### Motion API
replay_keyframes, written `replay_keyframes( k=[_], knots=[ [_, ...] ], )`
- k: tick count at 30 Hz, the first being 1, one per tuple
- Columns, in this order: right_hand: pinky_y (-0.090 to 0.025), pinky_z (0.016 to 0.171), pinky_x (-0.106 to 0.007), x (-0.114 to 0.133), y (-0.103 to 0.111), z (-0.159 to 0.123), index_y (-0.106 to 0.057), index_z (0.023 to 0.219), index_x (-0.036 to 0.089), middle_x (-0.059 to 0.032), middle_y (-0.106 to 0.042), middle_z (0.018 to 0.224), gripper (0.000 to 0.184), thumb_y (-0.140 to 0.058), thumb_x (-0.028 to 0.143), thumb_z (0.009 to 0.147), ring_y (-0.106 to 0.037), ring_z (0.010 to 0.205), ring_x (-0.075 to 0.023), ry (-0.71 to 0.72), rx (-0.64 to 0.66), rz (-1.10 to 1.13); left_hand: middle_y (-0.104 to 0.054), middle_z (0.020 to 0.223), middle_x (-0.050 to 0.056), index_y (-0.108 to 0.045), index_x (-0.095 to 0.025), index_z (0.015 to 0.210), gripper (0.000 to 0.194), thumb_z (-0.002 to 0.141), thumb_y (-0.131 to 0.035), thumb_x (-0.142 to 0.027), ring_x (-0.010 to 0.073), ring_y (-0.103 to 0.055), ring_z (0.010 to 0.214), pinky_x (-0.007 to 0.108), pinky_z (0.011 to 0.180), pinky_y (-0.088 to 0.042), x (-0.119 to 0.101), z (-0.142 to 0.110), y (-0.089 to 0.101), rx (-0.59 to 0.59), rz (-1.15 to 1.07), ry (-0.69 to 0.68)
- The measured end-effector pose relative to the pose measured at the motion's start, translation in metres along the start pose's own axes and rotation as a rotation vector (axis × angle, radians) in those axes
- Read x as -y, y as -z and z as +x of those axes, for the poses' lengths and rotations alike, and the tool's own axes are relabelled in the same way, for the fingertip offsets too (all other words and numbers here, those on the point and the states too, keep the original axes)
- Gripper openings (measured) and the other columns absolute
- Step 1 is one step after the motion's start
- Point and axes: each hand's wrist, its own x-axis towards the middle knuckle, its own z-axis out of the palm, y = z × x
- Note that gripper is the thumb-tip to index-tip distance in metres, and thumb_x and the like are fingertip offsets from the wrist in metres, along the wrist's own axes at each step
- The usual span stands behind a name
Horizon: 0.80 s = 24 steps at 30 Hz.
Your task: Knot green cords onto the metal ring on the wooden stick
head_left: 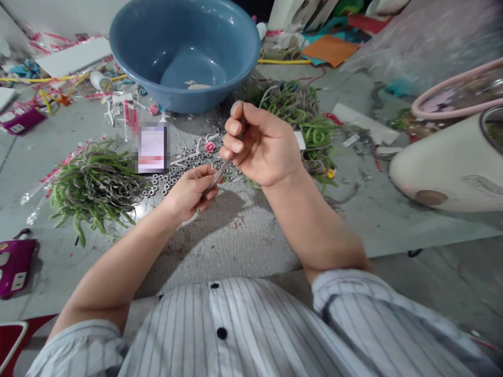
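Between my two hands runs a thin grey cord (220, 174), slanting up from left to right above the table. Its lower part is pinched in the fingers of my left hand (194, 191). My right hand (269, 141) is raised higher, palm toward me, with fingers curled around the upper part of the cord. Many small metal nuts (159, 183) lie scattered behind my left hand, with a pink rose-shaped piece (209, 146) among them. A bundle of green and grey cords (96, 183) lies to the left. Another green and grey pile (314, 125) sits behind my right hand.
A large blue basin (184, 97) stands at the back. Beside the nuts is a blurred phone-like screen (152, 149). Purple boxes (18, 267) are at the left edge. A cream rounded appliance (444, 162) and a pink-rimmed container (422, 107) stand on the right.
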Motion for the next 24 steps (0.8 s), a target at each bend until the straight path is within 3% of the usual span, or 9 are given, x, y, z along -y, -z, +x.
replay_keyframes(
  k=[5,7,9,12,15,19,24],
  knots=[
    [-0.031,0.039,-0.018,0.007,-0.010,-0.010,-0.060,0.075,0.021,0.0094,-0.049,0.059,0.021,-0.071,0.038,0.080,-0.032,0.039,-0.0006,0.057,0.045,0.123,-0.060,0.060,-0.003,-0.052,-0.019,0.069,0.016,0.083,-0.060,-0.024,0.0031,-0.036,0.031,0.019,0.029,-0.021,-0.003,-0.001,0.003,-0.178,0.204,-0.266],
    [-0.025,0.037,-0.018,0.004,-0.015,-0.015,-0.063,0.078,0.021,0.0080,-0.054,0.061,0.019,-0.072,0.037,0.079,-0.032,0.038,-0.0002,0.100,0.054,0.042,-0.062,0.067,-0.003,-0.055,-0.019,0.070,0.015,0.083,-0.062,-0.023,0.0027,-0.039,0.036,0.020,0.033,-0.024,-0.007,-0.002,0.009,-0.289,0.311,-0.414],
    [-0.029,0.038,-0.019,-0.003,-0.020,-0.018,-0.066,0.082,0.021,0.0060,-0.057,0.064,0.017,-0.070,0.038,0.082,-0.038,0.042,-0.0019,0.120,0.042,-0.111,-0.059,0.065,-0.003,-0.057,-0.019,0.069,0.015,0.082,-0.064,-0.022,0.0044,-0.044,0.045,0.019,0.039,-0.029,-0.012,-0.004,0.015,-0.379,0.394,-0.535],
    [-0.044,0.050,-0.020,-0.015,-0.027,-0.022,-0.068,0.092,0.021,0.0025,-0.061,0.071,0.017,-0.063,0.036,0.086,-0.055,0.059,-0.0073,0.159,0.033,-0.371,-0.055,0.060,-0.003,-0.056,-0.019,0.065,0.020,0.082,-0.065,-0.024,0.0067,-0.048,0.054,0.020,0.047,-0.035,-0.019,-0.006,0.022,-0.419,0.433,-0.640],
    [-0.055,0.071,-0.027,-0.028,-0.028,-0.021,-0.069,0.103,0.020,-0.0014,-0.068,0.085,0.024,-0.052,0.032,0.092,-0.065,0.083,-0.0138,0.257,0.016,-0.607,-0.054,0.057,-0.004,-0.058,-0.019,0.064,0.016,0.079,-0.064,-0.021,0.0068,-0.048,0.054,0.020,0.051,-0.038,-0.022,-0.007,0.023,-0.394,0.418,-0.696],
    [-0.055,0.092,-0.037,-0.042,-0.021,-0.016,-0.065,0.119,0.019,-0.0044,-0.070,0.111,0.035,-0.041,0.024,0.094,-0.065,0.106,-0.0186,0.419,0.070,-0.895,-0.056,0.054,-0.004,-0.063,-0.018,0.066,0.010,0.075,-0.061,-0.017,0.0073,-0.050,0.052,0.021,0.054,-0.042,-0.022,-0.007,0.021,-0.383,0.414,-0.712],
    [-0.053,0.098,-0.037,-0.047,-0.015,-0.012,-0.061,0.127,0.018,-0.0057,-0.068,0.121,0.040,-0.037,0.019,0.095,-0.064,0.112,-0.0194,0.491,0.084,-1.083,-0.061,0.059,-0.003,-0.067,-0.017,0.066,0.010,0.074,-0.061,-0.019,0.0084,-0.053,0.056,0.022,0.058,-0.043,-0.022,-0.008,0.022,-0.413,0.526,-0.700]
  ],
)
